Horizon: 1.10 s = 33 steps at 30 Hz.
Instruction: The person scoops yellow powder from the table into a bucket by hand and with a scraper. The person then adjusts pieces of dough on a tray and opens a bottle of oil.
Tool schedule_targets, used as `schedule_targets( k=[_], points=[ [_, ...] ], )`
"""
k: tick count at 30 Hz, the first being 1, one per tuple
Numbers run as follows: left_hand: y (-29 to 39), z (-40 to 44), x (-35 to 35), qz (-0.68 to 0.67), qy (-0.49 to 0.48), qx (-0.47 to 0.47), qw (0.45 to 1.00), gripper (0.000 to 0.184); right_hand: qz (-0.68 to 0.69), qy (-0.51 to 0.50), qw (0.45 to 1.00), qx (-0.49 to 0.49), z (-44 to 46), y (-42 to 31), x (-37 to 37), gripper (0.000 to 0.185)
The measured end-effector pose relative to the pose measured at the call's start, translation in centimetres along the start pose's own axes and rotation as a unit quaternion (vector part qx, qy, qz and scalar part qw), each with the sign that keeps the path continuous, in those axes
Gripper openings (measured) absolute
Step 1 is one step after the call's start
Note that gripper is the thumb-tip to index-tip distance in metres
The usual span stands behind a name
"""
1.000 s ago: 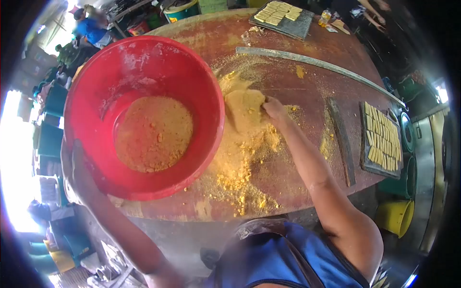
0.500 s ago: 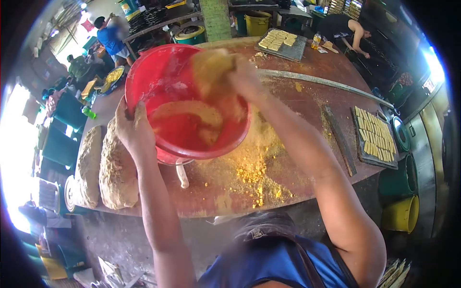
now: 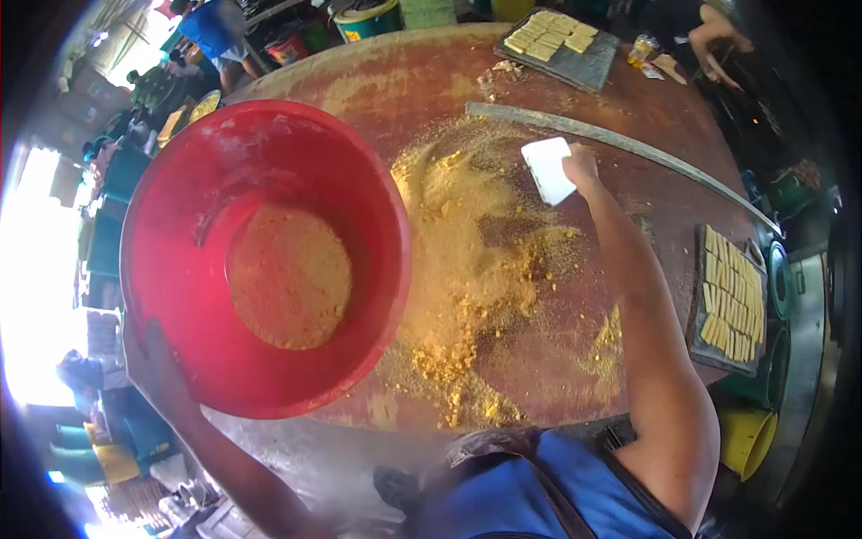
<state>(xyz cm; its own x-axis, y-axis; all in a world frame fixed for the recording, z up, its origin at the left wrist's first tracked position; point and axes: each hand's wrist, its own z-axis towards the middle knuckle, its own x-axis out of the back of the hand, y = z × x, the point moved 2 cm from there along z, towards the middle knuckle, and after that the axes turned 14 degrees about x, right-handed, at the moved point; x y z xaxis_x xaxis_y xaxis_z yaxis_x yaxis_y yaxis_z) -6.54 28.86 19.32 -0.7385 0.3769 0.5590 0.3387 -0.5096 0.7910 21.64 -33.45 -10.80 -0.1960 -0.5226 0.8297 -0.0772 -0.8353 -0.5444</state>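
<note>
White scraper (image 3: 546, 171) is over the table (image 3: 557, 386), right of the loose yellow crumbs (image 3: 453, 278); right hand (image 3: 582, 166) has fingers clenched on its near edge, probably leaving the opposite edge free for scooping. Red basin (image 3: 175, 296) sits left of the pile with crumb mix (image 3: 292, 278) inside, mouth toward the wearer, likely for easy access. Left hand (image 3: 157, 373) at its lower-left rim, seemingly steadying; finger closure can't be told. Long strip (image 3: 620, 139) and two trays (image 3: 594, 70) lie farther out.
</note>
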Motion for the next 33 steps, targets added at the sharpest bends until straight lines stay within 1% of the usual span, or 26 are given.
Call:
schedule_targets(
  k=[1, 2, 3, 5, 6, 7, 8, 9, 11, 13, 15, 17, 18, 20, 21, 23, 24, 26, 28, 30, 32, 33],
  points=[
    [0.2, -0.1, 0.3, 0.038, 0.022, 0.014, 0.999, 0.049, 0.000, 0.002, 1.000, 0.000, 0.7, 0.0, -1.2, 0.036],
    [0.2, -0.1, 0.6, 0.078, 0.020, 0.036, 0.996, 0.050, 0.023, 0.004, 1.000, 0.009, 2.0, -0.5, -2.2, 0.035],
    [-0.3, 0.1, 0.8, 0.088, 0.025, 0.039, 0.995, 0.050, 0.028, -0.006, 1.000, 0.010, 3.4, -1.2, -3.5, 0.035],
    [-1.3, 0.4, 1.1, 0.090, 0.041, 0.005, 0.995, 0.048, 0.001, -0.019, 0.989, 0.146, 7.3, -3.4, -5.8, 0.034],
    [-1.3, 0.3, 1.3, 0.097, 0.045, 0.006, 0.994, 0.048, 0.009, -0.038, 0.986, 0.159, 8.3, -4.9, -6.9, 0.034],
    [-1.2, 0.1, 1.3, 0.116, 0.050, -0.028, 0.992, 0.048, 0.017, -0.056, 0.983, 0.173, 9.0, -6.8, -7.7, 0.033],
    [-1.1, 0.0, 1.3, 0.134, 0.053, -0.060, 0.988, 0.048, 0.051, -0.107, 0.972, 0.203, 8.7, -8.9, -8.0, 0.031],
    [-1.1, 0.0, 1.3, 0.136, 0.054, -0.059, 0.987, 0.048, 0.084, -0.156, 0.956, 0.233, 8.2, -10.9, -8.4, 0.029],
    [-1.2, -0.1, 1.4, 0.180, 0.064, -0.073, 0.979, 0.048, 0.202, -0.255, 0.896, 0.300, 6.7, -12.8, -12.9, 0.028],
    [-1.6, 0.0, 1.3, 0.168, 0.061, -0.074, 0.981, 0.048, 0.150, -0.349, 0.867, 0.322, 2.6, -15.2, -15.7, 0.027],
    [-1.2, 0.2, 1.0, 0.152, 0.062, -0.079, 0.983, 0.048, 0.206, -0.413, 0.869, 0.179, -4.4, -18.3, -11.6, 0.025],
    [-0.5, -0.2, 0.0, 0.029, 0.026, -0.015, 0.999, 0.045, 0.257, -0.428, 0.843, 0.199, -7.3, -17.4, -11.3, 0.021],
    [-0.1, -0.2, -0.2, 0.024, 0.022, -0.017, 0.999, 0.045, 0.254, -0.424, 0.847, 0.196, -8.6, -16.5, -11.4, 0.021],
    [0.5, 0.0, -0.5, 0.003, -0.008, 0.062, 0.998, 0.047, 0.412, -0.355, 0.836, 0.070, -10.4, -14.8, -10.4, 0.006],
    [0.5, 0.0, -0.7, -0.005, -0.015, 0.058, 0.998, 0.047, 0.409, -0.346, 0.842, 0.068, -11.3, -14.2, -9.6, 0.006],
    [0.4, 0.2, -1.0, -0.060, -0.007, 0.046, 0.997, 0.048, 0.477, -0.287, 0.827, -0.077, -12.7, -12.8, -7.4, 0.007],
    [0.4, -0.1, -1.0, -0.071, -0.014, 0.042, 0.996, 0.048, 0.474, -0.275, 0.833, -0.076, -13.3, -12.2, -6.3, 0.007],
    [0.1, -0.3, -0.4, -0.099, -0.065, 0.093, 0.989, 0.049, 0.458, -0.201, 0.863, -0.078, -13.9, -11.4, -3.9, 0.012],
    [-2.6, 2.0, -1.0, -0.157, -0.055, -0.042, 0.985, 0.050, 0.489, -0.095, 0.866, -0.052, -14.2, -12.2, -0.6, 0.018],
    [-0.7, -0.6, -0.6, -0.181, -0.054, -0.025, 0.982, 0.051, 0.552, 0.020, 0.830, -0.079, -14.8, -16.0, 4.3, 0.023],
    [-0.9, -0.3, -0.9, -0.141, -0.046, -0.042, 0.988, 0.048, 0.503, 0.073, 0.860, -0.058, -13.7, -19.1, 8.2, 0.027],
    [-0.6, -0.7, -0.8, -0.150, -0.041, -0.043, 0.987, 0.048, 0.480, 0.092, 0.872, 0.007, -13.2, -21.4, 9.9, 0.027]
  ],
)
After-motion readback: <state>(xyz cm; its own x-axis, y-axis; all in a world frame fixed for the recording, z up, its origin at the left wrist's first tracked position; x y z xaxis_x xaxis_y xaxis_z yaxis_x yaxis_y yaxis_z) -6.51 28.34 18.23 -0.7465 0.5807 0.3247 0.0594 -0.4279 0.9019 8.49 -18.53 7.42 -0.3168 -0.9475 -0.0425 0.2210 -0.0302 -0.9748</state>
